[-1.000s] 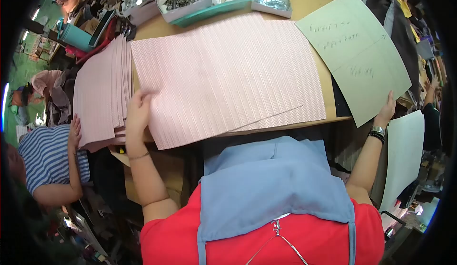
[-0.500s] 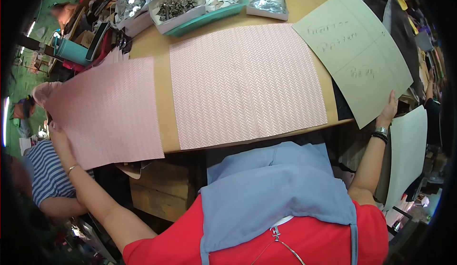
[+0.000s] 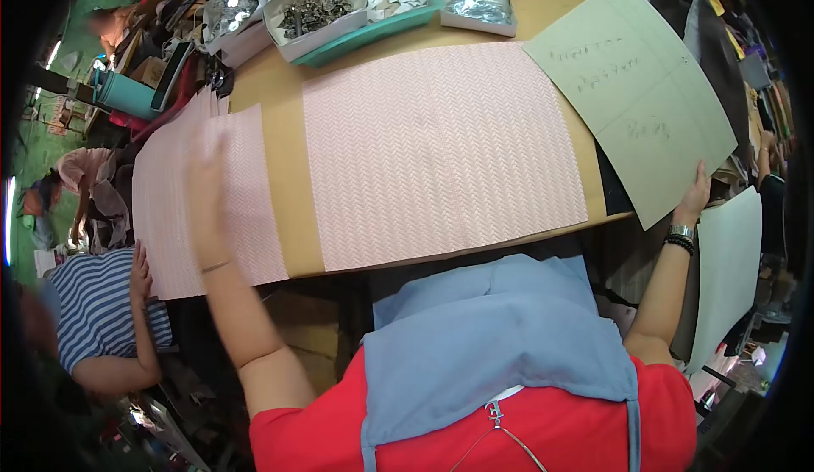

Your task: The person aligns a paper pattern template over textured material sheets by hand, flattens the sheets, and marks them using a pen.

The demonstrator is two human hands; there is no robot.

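My left hand (image 3: 206, 167) is smeared by motion over the left stack of pink woven-pattern sheets (image 3: 165, 235); its fingers cannot be made out. In front of me a single pink sheet with a herringbone texture (image 3: 441, 158) lies flat on the table. At the right, my right hand (image 3: 697, 194) grips the lower right edge of a pale green card (image 3: 632, 99) with handwriting and drawn lines. The card's upper left corner meets or slightly overlaps the pink sheet's corner.
At the back of the tan table (image 3: 288, 158) stand a box of metal pieces (image 3: 315, 14), a teal tray (image 3: 398, 27) and a white box (image 3: 477, 6) with shiny packets. A person in a striped shirt (image 3: 97, 302) sits left, one hand (image 3: 140, 275) by the stack.
My left hand has moved right and up from the left sheet's outer edge, and that sheet now lies down. My right hand stays at the green card.
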